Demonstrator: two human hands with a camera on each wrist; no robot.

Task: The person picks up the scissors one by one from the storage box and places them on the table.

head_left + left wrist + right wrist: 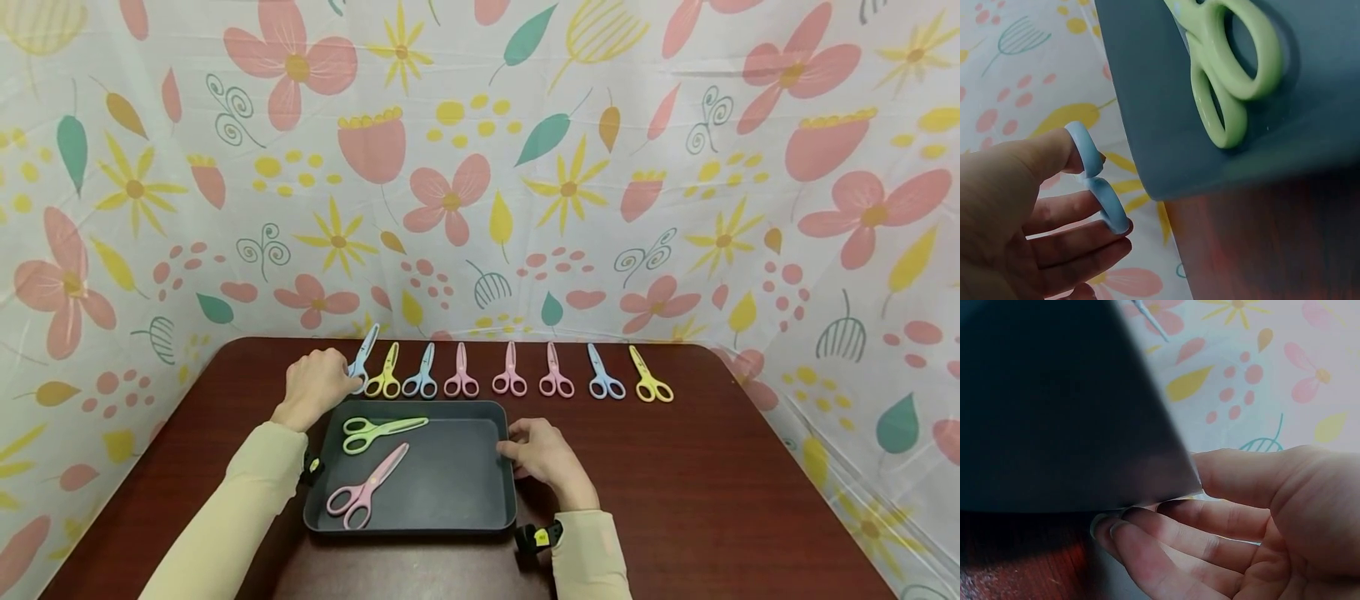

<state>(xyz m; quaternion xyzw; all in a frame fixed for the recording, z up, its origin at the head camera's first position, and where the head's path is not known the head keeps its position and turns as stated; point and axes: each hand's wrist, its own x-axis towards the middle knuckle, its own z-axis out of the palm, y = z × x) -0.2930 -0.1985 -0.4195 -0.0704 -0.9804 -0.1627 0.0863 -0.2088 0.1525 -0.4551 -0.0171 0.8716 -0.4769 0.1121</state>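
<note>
At the left end of a row of scissors, my left hand (pixel 318 383) holds blue scissors (pixel 365 354) above the table, blades pointing up. The left wrist view shows the thumb through one blue loop (pixel 1087 150) and fingers through the other. My right hand (pixel 547 454) grips the right edge of a dark grey baking tray (pixel 450 479), thumb at the rim and fingers under it, as the right wrist view shows. In the tray lie green scissors (pixel 382 432) and pink scissors (pixel 367 490).
Along the table's back edge stand yellow scissors (pixel 385 373), blue scissors (pixel 422 373), several pink scissors (pixel 461 373), another blue pair (pixel 603 373) and another yellow pair (pixel 651 377). A flower-patterned cloth (pixel 480 167) hangs behind the brown table (pixel 690 492).
</note>
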